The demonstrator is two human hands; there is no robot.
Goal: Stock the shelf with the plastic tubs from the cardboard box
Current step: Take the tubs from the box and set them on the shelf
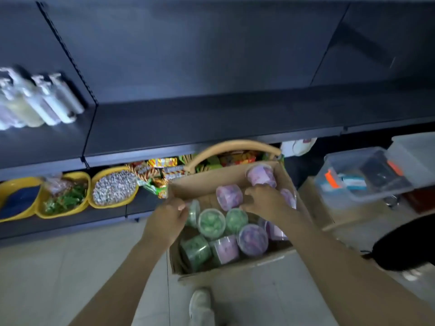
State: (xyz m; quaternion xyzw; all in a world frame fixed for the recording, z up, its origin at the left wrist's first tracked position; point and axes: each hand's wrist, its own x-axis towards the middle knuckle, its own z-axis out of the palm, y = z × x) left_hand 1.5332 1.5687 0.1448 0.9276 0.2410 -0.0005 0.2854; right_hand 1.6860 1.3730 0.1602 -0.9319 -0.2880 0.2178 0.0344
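Observation:
An open cardboard box stands on the floor below a dark shelf. Several clear plastic tubs with green or purple contents lie in it. My left hand is at the box's left wall and grips a green tub lying on its side. My right hand reaches in from the right, its fingers curled on a purple tub. Another purple tub stands in the far right corner. A green tub sits upright between my hands.
Pump bottles stand at the shelf's left end. On the lower shelf are yellow tubs of goods and a handled basket of snacks. A clear storage bin sits right of the box. My shoe is on the tiled floor.

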